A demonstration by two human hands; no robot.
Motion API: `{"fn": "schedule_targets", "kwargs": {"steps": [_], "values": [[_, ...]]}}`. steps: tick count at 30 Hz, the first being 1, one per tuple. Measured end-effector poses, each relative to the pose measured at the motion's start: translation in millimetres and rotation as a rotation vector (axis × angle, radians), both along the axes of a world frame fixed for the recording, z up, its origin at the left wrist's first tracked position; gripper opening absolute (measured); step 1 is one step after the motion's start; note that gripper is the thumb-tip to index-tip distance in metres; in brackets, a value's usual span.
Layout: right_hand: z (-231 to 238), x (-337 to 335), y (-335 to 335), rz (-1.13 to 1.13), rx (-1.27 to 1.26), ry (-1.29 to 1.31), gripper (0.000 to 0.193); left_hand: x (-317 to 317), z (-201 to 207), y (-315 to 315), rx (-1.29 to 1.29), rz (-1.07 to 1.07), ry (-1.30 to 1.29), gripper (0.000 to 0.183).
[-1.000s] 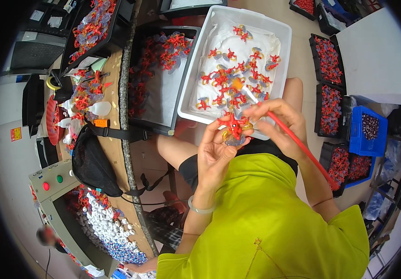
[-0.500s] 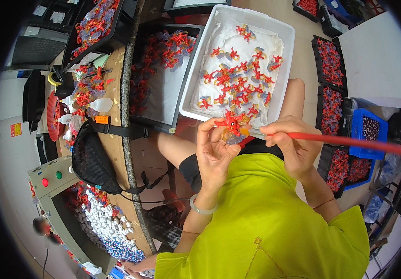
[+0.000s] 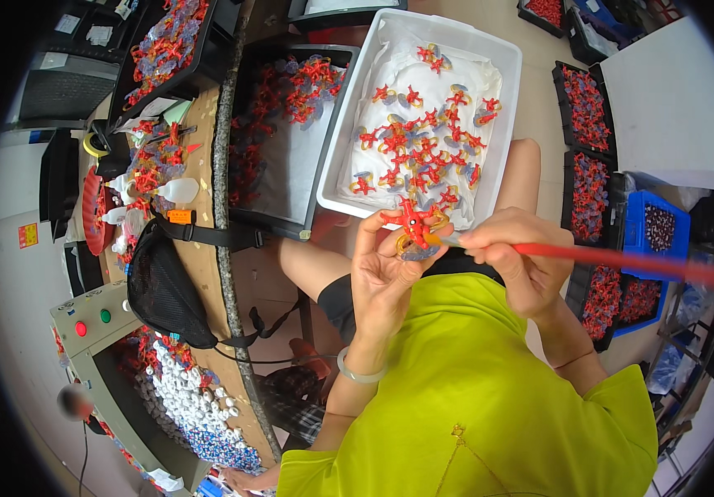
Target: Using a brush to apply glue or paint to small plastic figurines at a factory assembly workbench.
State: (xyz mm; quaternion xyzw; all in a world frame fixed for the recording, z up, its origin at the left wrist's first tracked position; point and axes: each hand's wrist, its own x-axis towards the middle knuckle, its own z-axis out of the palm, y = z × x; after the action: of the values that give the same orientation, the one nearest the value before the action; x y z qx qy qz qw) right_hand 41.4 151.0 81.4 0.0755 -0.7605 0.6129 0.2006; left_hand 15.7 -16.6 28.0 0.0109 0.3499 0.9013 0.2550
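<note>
While the left hand (image 3: 386,273) pinched a red starfish toy (image 3: 414,225) | right hand (image 3: 518,261) gripped a red paintbrush (image 3: 622,259), tip touching it | white tray (image 3: 336,141) beyond.

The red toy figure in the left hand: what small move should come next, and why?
Probably a short stroke of the brush tip along the figure. The left hand pinches the red star-shaped figure above the white tray, and the right hand holds the red brush with its tip at the figure.
</note>
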Motion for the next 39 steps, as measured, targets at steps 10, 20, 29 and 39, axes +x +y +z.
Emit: {"fn": "schedule_targets", "kwargs": {"steps": [10, 20, 29, 39], "values": [[2, 2, 2, 0.000, 0.181, -0.097, 0.007, 2, 4, 4, 0.031, 0.000, 0.001, 0.058], [4, -1, 4, 0.081, 0.186, -0.065, 0.007, 7, -1, 4, -0.507, 0.183, 0.313, 0.053], [-4, 1, 1, 0.145, 0.192, -0.008, 0.008, 5, 4, 6, -0.512, 0.188, 0.411, 0.054], [2, 2, 4, 0.106, 0.186, -0.026, 0.005, 9, 12, 6, -0.858, 0.113, 0.559, 0.048]]}}
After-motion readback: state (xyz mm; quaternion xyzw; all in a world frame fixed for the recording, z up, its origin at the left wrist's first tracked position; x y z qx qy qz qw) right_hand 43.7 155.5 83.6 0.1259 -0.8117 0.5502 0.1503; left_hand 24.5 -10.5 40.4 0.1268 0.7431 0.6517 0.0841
